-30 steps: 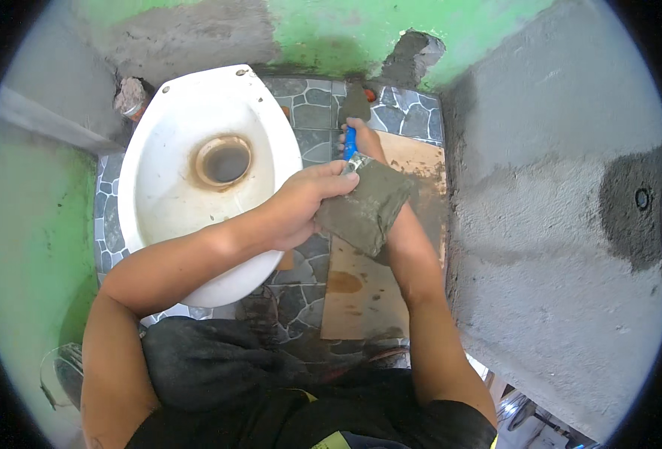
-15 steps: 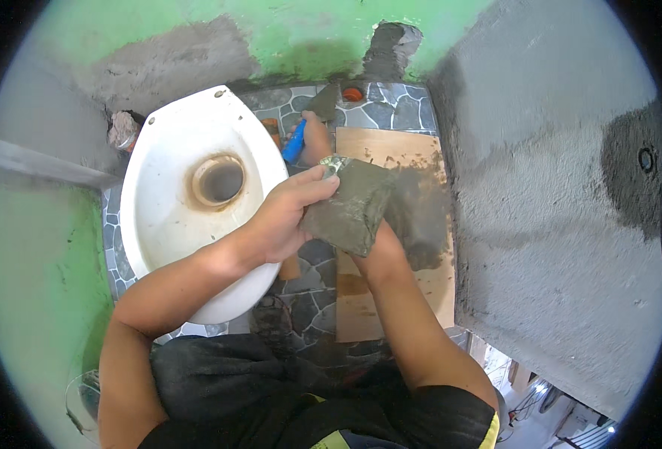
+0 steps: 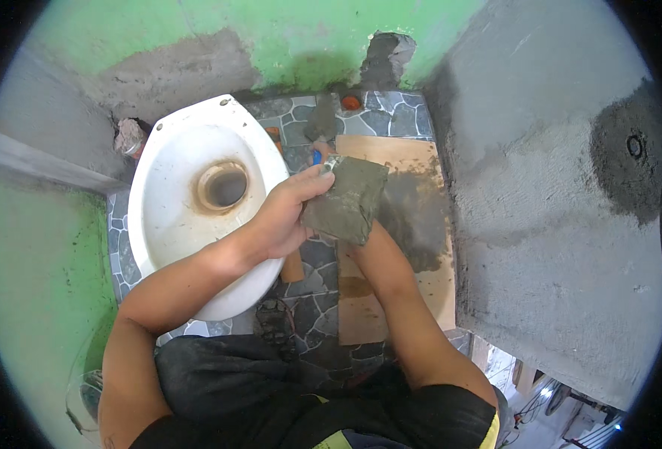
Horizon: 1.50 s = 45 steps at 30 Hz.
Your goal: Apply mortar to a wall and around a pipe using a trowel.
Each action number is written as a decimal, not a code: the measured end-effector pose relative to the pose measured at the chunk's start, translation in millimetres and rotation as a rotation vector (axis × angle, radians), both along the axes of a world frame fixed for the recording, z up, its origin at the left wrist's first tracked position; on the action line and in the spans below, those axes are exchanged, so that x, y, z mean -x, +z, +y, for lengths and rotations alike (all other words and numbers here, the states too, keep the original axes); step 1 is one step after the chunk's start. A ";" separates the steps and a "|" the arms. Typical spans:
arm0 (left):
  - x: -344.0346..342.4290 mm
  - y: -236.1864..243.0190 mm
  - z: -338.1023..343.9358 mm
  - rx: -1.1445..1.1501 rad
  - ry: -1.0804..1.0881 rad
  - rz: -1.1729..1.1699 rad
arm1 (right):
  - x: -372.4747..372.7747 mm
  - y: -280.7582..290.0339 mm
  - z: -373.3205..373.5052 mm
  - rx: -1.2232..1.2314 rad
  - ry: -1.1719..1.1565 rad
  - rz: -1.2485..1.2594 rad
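My left hand (image 3: pixel 284 206) is closed on the near left edge of a flat, squarish mortar-coated slab (image 3: pixel 352 196), its thumb on top. Wet grey mortar covers most of the slab's face, with a speckled pale patch by the thumb. Just beyond it my right hand (image 3: pixel 323 147) is wrapped round the blue handle (image 3: pixel 317 157) of a trowel, mostly hidden behind the slab. The trowel's grey, mortar-smeared blade (image 3: pixel 321 120) points away from me. My right forearm passes beneath the slab.
A white ceramic toilet (image 3: pixel 168 224) with a round stained opening stands left. Right lies a mortar-stained wooden board (image 3: pixel 357 314) on stone-patterned tiles (image 3: pixel 312 280). An orange pipe opening (image 3: pixel 351 102) sits near the green far wall (image 3: pixel 301 37). A rough grey wall (image 3: pixel 540 187) rises at right.
My right hand and the trowel have drawn nearer to me, so the slab now hides more of the hand and blue handle. The left hand still holds the slab, which has barely shifted.
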<state>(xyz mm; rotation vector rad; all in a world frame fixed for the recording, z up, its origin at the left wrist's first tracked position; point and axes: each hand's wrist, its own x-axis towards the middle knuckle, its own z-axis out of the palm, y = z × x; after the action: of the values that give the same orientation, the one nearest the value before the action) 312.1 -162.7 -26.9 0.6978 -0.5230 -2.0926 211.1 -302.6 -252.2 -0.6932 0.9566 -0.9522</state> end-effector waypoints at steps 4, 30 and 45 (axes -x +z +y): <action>5.6 1.9 -0.2 0.016 0.020 -0.014 | 48.6 26.7 28.4 0.122 0.029 0.085; 23.2 73.1 -45.6 0.147 0.250 -0.267 | 233.2 146.8 192.4 1.009 -0.223 1.201; 30.3 62.7 -49.6 0.347 0.155 -0.352 | 228.2 215.9 199.9 0.662 0.269 1.123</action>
<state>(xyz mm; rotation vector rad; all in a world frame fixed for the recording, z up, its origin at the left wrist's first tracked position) 281.8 -212.3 35.8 0.8720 -0.9685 -1.6829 -17.1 -102.7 -36.3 -1.9866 1.4513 -0.5794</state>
